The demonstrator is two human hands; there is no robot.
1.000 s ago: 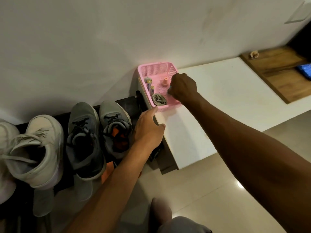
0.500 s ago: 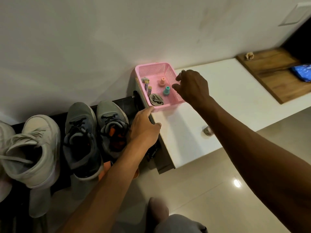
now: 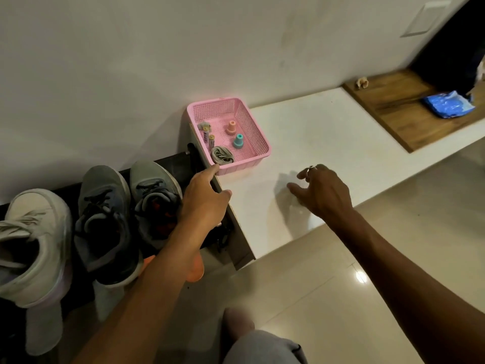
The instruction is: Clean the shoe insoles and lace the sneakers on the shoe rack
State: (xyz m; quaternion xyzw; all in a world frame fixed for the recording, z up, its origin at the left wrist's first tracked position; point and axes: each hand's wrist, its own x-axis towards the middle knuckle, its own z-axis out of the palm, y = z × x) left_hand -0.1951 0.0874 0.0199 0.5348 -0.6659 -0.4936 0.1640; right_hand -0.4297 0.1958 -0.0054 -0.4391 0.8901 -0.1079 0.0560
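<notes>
Our right hand (image 3: 322, 190) has come back out of the pink basket (image 3: 253, 122). It now hangs over the white ledge (image 3: 328, 127), well apart from the basket, fingers spread and loosely bent. It holds nothing we can make out; a small glint on one finger may be a ring. Our left hand (image 3: 207, 198) has barely shifted. It rests at the ledge's end corner with fingers fairly straight, the forefinger touching the basket's near corner and gripping nothing.

The shoe rack (image 3: 173, 164) runs along the wall to the left of the ledge. On it a white sneaker (image 3: 34, 245) and a pair of grey sneakers (image 3: 105, 214) stand side by side. An orange piece (image 3: 195, 271), perhaps an insole, pokes out under our left forearm. The coiled grey lace (image 3: 221, 155) lies in the basket's near left corner, beside some batteries (image 3: 207, 134) and two small cones (image 3: 238, 141).

We judge the lace is what we need next. The basket sits right at the ledge's end, above the rack. A push from the left forefinger could slide it, or tip it over that edge and spill the small parts among the shoes. A hasty grab at the coil could also drag the batteries along.

To the right of the basket the ledge lies bare as far as the wooden board (image 3: 399, 114). The rack itself is crowded.
</notes>
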